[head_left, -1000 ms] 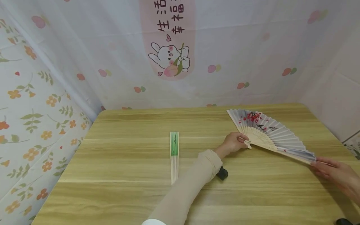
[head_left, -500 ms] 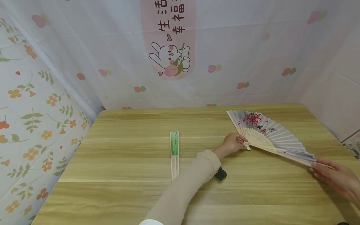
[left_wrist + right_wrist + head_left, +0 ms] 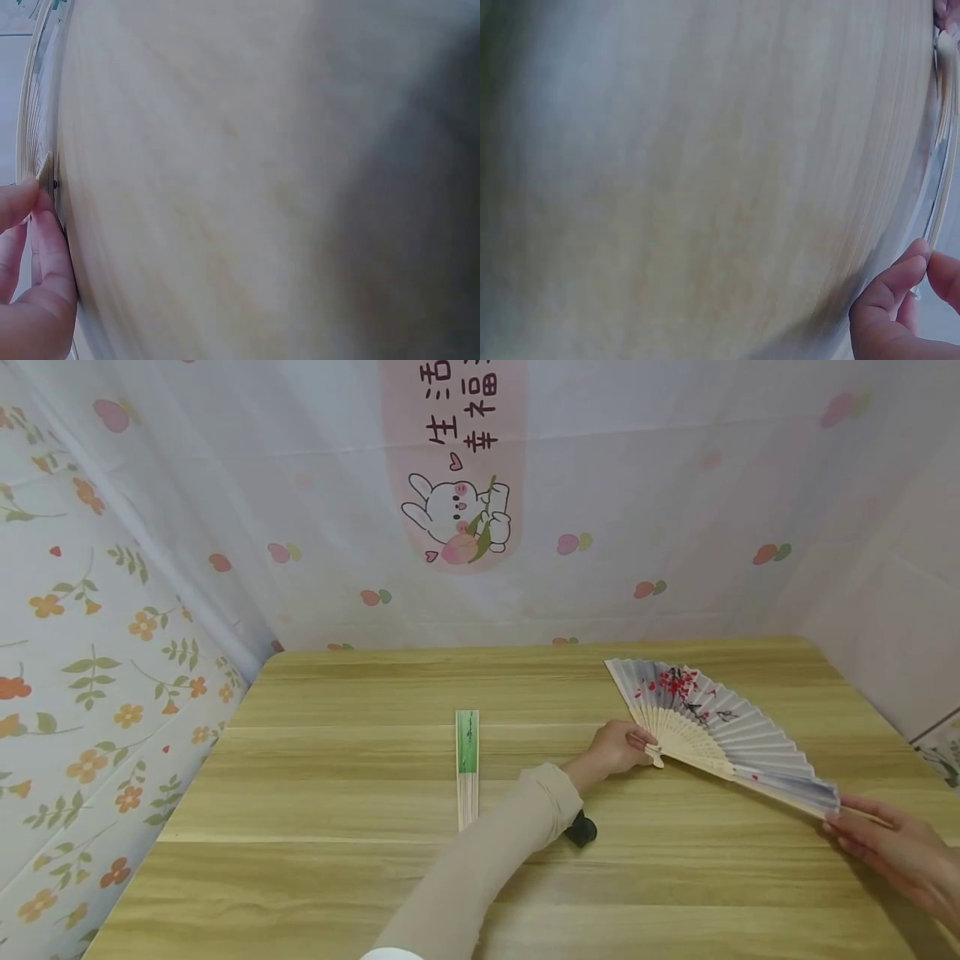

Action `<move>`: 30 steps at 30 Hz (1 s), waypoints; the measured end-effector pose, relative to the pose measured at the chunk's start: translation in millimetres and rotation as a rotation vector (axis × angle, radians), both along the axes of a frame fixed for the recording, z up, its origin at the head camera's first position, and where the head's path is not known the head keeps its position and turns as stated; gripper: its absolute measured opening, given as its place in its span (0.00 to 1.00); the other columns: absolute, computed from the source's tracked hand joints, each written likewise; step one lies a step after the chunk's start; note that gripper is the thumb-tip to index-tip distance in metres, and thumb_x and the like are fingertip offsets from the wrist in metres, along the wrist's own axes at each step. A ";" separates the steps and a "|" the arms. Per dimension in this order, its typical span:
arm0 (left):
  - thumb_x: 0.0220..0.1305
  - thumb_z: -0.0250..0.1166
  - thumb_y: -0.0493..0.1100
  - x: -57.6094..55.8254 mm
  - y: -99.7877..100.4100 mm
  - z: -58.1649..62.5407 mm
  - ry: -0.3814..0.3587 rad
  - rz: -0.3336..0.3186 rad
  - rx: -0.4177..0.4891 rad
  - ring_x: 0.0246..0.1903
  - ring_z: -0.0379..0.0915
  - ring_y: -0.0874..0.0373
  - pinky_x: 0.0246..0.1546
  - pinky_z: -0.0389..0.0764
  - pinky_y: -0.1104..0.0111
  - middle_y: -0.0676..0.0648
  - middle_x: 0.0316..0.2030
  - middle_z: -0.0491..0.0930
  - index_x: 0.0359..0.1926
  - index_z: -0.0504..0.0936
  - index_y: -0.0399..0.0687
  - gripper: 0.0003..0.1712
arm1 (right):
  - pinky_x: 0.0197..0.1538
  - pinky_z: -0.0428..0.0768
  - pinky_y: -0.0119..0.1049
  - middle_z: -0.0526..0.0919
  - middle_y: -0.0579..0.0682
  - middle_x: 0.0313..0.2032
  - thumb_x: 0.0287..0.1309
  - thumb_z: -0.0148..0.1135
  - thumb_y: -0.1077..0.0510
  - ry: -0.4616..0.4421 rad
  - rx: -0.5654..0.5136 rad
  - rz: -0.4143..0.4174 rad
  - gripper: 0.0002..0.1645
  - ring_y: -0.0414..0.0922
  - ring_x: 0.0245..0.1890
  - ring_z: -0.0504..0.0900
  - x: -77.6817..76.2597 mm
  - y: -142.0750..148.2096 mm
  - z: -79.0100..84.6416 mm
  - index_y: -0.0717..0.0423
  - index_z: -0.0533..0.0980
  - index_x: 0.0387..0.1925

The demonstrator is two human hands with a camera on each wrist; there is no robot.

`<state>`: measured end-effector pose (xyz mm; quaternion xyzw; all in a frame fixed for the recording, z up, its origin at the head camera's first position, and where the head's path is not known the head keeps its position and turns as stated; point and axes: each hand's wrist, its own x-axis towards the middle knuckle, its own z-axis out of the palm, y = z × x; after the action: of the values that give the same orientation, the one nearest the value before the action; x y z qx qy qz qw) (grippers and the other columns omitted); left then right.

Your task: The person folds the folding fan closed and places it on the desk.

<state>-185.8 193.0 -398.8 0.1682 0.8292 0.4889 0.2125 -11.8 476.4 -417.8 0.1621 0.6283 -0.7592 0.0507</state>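
Observation:
A folding fan (image 3: 716, 714) with white-grey pleats, red blossoms and pale ribs lies spread out on the right side of the table. My left hand (image 3: 613, 747) pinches its pivot end between thumb and fingers; the left wrist view shows the same grip on the fan's base (image 3: 45, 172). At the other end of the near guard rib, my right hand (image 3: 896, 852) pinches the fan's outer corner. In the right wrist view, thumb and fingertips (image 3: 915, 251) meet on that thin edge. A second fan (image 3: 467, 760), folded and green with pale sticks, lies left of my left forearm.
The wooden table (image 3: 337, 810) runs back to a white printed curtain (image 3: 315, 485). A floral cloth (image 3: 97, 693) hangs along the left side. My left sleeve (image 3: 480, 868) crosses the table's front and overlaps the green fan's lower end. A black wrist device (image 3: 581, 831) sits beneath that forearm.
Both hands keep their hold on the spread fan. The fan and hands have shifted slightly down and toward the front, and the left forearm has drawn back a little.

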 end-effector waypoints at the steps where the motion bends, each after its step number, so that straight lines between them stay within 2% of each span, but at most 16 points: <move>1: 0.47 0.68 0.33 0.2 -0.4 -0.4 -0.002 -0.001 -0.002 0.25 0.67 0.67 0.23 0.70 0.77 0.55 0.23 0.74 0.31 0.83 0.47 0.08 | 0.33 0.78 0.26 0.80 0.39 0.29 0.61 0.48 0.66 -0.003 0.007 0.002 0.20 0.36 0.30 0.80 0.6 -0.6 -0.4 0.36 0.78 0.29; 7: 0.46 0.68 0.33 3.3 -5.7 -0.3 -0.004 -0.019 -0.015 0.24 0.66 0.67 0.23 0.69 0.78 0.55 0.22 0.73 0.31 0.83 0.47 0.08 | 0.32 0.78 0.27 0.79 0.40 0.29 0.61 0.48 0.66 -0.019 0.019 0.013 0.20 0.37 0.30 0.80 3.3 -2.7 -2.2 0.35 0.77 0.29; 17: 0.46 0.67 0.30 7.9 -16.4 -0.6 -0.016 -0.051 0.028 0.24 0.66 0.67 0.24 0.69 0.78 0.54 0.22 0.73 0.31 0.82 0.43 0.09 | 0.34 0.78 0.27 0.80 0.42 0.30 0.61 0.47 0.68 0.022 -0.045 0.030 0.21 0.38 0.31 0.80 6.2 -7.7 -3.7 0.38 0.78 0.31; 25: 0.46 0.68 0.31 9.8 -18.5 -2.4 -0.029 -0.041 0.008 0.23 0.65 0.67 0.22 0.68 0.78 0.55 0.21 0.72 0.31 0.82 0.45 0.09 | 0.34 0.78 0.27 0.79 0.38 0.30 0.62 0.48 0.64 -0.091 0.031 0.012 0.20 0.36 0.31 0.79 8.8 -12.9 1.4 0.32 0.73 0.28; 30: 0.47 0.67 0.31 11.3 -21.4 -2.0 -0.033 -0.051 0.011 0.23 0.65 0.67 0.24 0.68 0.78 0.55 0.21 0.71 0.31 0.81 0.46 0.09 | 0.35 0.78 0.27 0.78 0.36 0.30 0.62 0.48 0.63 -0.120 0.078 0.010 0.10 0.34 0.31 0.79 10.6 -16.4 2.7 0.41 0.66 0.37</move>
<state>-174.6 171.5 -400.8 0.1825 0.8183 0.4906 0.2375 -1.2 460.1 -415.1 0.2060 0.6541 -0.7228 0.0856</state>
